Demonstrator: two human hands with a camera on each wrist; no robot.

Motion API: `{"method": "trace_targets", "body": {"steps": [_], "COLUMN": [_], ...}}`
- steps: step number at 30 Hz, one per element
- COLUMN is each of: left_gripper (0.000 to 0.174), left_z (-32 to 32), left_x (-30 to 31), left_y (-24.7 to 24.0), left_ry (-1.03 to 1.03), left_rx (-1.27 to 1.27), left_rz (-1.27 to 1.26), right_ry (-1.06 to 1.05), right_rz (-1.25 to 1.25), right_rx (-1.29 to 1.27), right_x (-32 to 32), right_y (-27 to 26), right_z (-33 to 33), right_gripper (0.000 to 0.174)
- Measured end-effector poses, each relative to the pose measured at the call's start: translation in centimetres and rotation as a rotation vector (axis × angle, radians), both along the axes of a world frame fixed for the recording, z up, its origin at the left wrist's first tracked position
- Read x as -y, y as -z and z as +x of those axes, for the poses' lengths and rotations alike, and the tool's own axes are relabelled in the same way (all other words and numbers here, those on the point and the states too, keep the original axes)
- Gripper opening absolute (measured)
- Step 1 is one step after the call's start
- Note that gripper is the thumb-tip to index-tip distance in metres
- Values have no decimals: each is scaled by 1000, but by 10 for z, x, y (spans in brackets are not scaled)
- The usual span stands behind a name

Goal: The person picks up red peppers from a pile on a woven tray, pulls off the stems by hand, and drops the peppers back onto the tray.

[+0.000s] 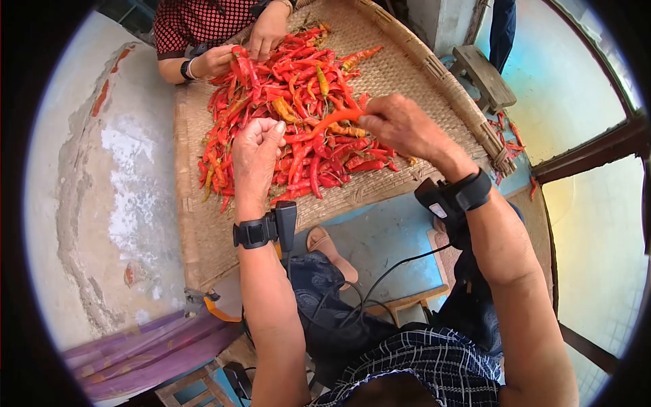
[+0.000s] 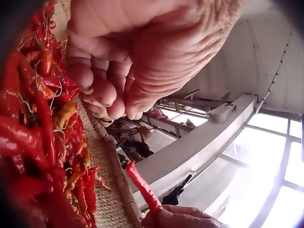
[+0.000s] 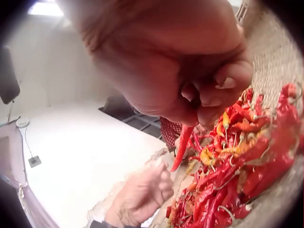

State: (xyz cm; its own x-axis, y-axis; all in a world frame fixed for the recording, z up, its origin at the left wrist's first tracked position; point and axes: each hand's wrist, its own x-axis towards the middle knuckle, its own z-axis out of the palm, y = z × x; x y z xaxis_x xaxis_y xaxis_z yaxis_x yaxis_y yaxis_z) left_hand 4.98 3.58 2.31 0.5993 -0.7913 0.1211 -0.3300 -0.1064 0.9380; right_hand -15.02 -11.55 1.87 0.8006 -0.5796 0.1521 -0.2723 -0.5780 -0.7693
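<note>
My right hand (image 1: 407, 129) holds a long red chili pepper (image 1: 332, 122) between thumb and fingers, above the pile. The pepper's free end points toward my left hand (image 1: 254, 159). In the left wrist view, the left fingers (image 2: 102, 90) are curled with the thumb against them, and nothing shows in their grasp. A gap separates them from the pepper tip (image 2: 135, 173). The right wrist view shows the same pepper (image 3: 182, 147) hanging from the right fingertips. Below both hands lies a heap of red chili peppers (image 1: 298, 163), some orange or yellowish green, many with stems.
The heap lies on a large woven bamboo tray (image 1: 407, 68) with a raised rim. Across it, another person's hands (image 1: 271, 30) handle peppers. A wall (image 1: 129, 190) stands at left, a wooden stool (image 1: 485, 78) at right. A cable (image 1: 380, 281) crosses my lap.
</note>
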Motion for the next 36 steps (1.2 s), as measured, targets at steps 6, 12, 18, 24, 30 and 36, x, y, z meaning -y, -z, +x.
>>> {"method": "trace_targets", "body": {"steps": [6, 12, 18, 24, 30, 36], "left_gripper": [15, 25, 25, 17, 17, 14], "left_z": [-17, -36, -37, -49, -44, -12], "left_x": [4, 17, 23, 16, 15, 19], "left_y": [10, 14, 23, 2, 9, 12], "left_ry": [114, 92, 68, 93, 202, 18], "left_rx": [317, 562, 625, 373, 210, 298], "left_rz": [221, 417, 335, 183, -14, 71], "right_ry": [253, 265, 231, -75, -204, -184], "right_rz": [-112, 126, -317, -276, -219, -111], "right_rx": [94, 286, 137, 225, 22, -224], "right_x": [22, 27, 13, -10, -10, 15], "right_y": [0, 12, 16, 15, 12, 8], "right_z": [-2, 15, 10, 17, 13, 6], "right_gripper": [28, 30, 38, 30, 15, 22]}}
